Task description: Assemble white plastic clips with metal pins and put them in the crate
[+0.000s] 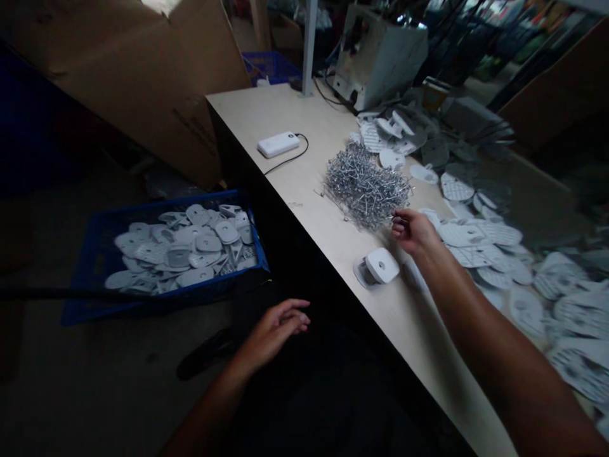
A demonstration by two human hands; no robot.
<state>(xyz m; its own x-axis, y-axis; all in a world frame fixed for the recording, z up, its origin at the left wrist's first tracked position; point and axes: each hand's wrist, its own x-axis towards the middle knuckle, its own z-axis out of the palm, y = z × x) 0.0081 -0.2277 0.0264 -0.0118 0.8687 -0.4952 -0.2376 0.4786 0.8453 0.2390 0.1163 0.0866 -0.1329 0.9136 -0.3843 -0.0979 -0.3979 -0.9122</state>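
Note:
My right hand (pixel 412 231) is at the near right edge of a pile of thin, shiny metal pins (pixel 364 184), its fingertips pinched together. Thin metal shows at those fingertips, but whether it is held or lies behind them is unclear. Just in front of this hand, a white plastic piece with a rounded, holed top plate (pixel 382 265) stands on the table (pixel 323 231). Off the table's near edge, my left hand (pixel 278 327) hovers over my dark clothing, fingers loosely stretched and holding nothing.
Many loose white plastic plates (pixel 480 235) cover the table's right side. A white power bank (pixel 278 145) with a black cable lies toward the far left. Behind stands a grey machine (pixel 380 57). On the floor, a blue crate (pixel 166 298) holds white pieces beside a cardboard box (pixel 143 82).

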